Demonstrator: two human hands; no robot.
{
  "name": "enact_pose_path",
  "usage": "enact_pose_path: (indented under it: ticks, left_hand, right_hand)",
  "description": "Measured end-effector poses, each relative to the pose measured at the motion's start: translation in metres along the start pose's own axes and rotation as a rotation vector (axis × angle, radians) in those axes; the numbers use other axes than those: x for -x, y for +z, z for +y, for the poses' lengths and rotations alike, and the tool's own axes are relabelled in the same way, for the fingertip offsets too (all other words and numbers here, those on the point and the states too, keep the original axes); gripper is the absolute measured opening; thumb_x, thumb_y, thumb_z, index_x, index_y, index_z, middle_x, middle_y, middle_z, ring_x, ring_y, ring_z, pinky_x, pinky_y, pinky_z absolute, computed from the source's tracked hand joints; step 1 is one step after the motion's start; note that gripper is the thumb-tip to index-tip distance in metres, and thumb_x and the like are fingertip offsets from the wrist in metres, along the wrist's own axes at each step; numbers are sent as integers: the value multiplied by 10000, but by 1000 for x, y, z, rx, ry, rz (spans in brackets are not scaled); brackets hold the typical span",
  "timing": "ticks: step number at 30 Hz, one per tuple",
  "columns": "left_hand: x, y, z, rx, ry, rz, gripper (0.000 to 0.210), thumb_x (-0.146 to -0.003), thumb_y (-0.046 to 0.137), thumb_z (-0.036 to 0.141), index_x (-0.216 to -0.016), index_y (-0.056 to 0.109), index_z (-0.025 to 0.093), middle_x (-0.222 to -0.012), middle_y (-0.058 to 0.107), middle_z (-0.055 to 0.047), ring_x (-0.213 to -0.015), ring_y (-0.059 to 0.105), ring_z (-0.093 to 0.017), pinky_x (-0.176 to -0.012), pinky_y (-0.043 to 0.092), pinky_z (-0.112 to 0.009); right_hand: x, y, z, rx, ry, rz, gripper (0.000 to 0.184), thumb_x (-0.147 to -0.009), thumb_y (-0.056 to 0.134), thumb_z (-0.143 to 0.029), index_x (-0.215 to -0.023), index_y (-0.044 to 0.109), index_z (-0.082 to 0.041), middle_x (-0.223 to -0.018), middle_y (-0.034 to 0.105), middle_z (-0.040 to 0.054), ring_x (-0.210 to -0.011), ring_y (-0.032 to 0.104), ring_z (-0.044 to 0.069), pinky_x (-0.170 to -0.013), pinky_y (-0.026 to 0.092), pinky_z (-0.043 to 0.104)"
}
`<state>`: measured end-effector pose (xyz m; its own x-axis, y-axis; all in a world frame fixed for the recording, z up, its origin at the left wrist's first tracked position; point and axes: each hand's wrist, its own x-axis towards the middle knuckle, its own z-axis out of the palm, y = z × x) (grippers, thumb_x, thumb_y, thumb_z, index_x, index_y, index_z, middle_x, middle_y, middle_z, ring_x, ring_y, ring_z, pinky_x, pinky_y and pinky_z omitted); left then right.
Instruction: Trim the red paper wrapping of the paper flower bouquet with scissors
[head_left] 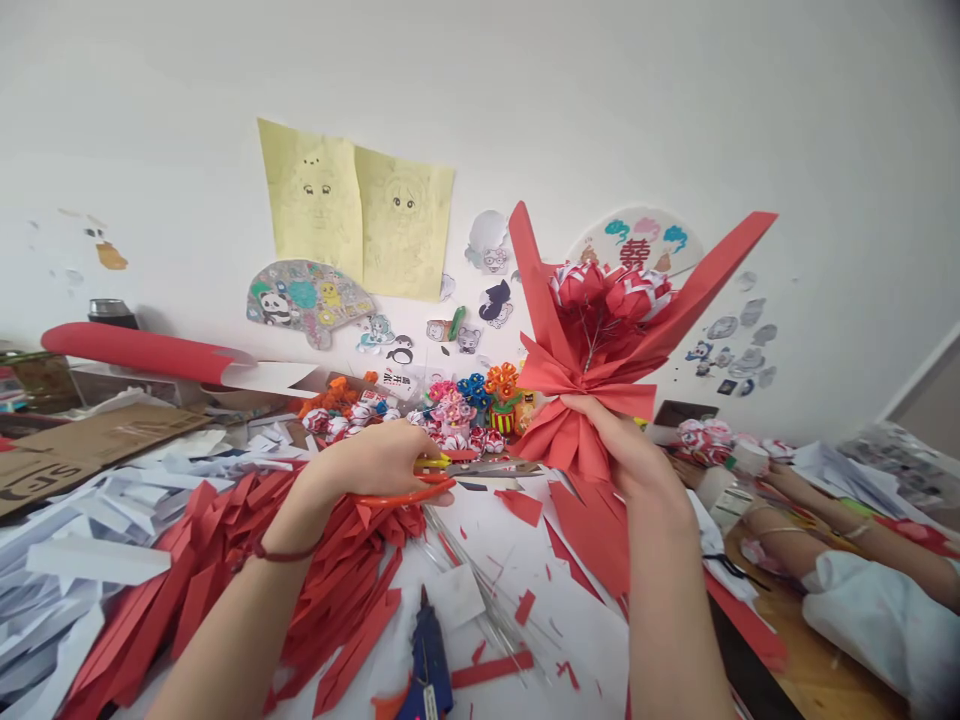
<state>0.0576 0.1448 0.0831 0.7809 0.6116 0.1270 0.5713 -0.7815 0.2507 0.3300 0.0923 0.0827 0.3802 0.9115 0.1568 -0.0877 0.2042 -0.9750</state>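
Note:
My right hand is closed around the gathered neck of a paper-flower bouquet, held up at centre right. Its red wrapping paper flares above and below my grip, with two long folded strips rising on either side. Red-and-white paper flowers sit on thin stems inside the wrap. To the left, my left hand is closed on scissors with orange and yellow handles; my fingers partly hide them. Below my hands, a blue glue gun lies on the white table among clear sticks and red scraps.
Piles of red paper strips and white paper strips cover the left side. A red paper roll lies behind. Small handmade flowers stand along the wall. Another person's arms work at the right.

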Motion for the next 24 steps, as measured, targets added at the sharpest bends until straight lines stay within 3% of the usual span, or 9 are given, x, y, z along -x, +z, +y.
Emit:
enact_pose_path:
  ticks: [6, 11, 24]
  left_hand:
    - [0, 1, -1, 1, -2, 1, 414, -729, 639, 582, -582, 529, 211, -525, 477, 27, -489, 389, -123, -492, 239, -254]
    - [2, 0, 2, -38, 20, 56, 432, -753, 615, 596, -579, 542, 207, -524, 480, 18, -481, 366, -122, -495, 232, -259]
    - [-1, 3, 3, -112, -8, 71, 490, -756, 569, 669, -577, 565, 213, -501, 449, 20, -464, 331, -126, -504, 232, -269]
  right_hand:
    - [3, 6, 0, 57, 25, -57, 314, -680, 752, -371, -919, 746, -167, -1006, 755, 57, -886, 702, 209, -722, 567, 264]
    - [5, 12, 1, 60, 13, -36, 310, -669, 763, -335, -938, 746, -184, -1017, 753, 38, -928, 698, 210, -740, 568, 255]
    - [3, 11, 4, 147, 1, 6, 316, -677, 756, -388, -928, 755, -196, -1018, 755, 19, -950, 690, 186, -727, 559, 203]
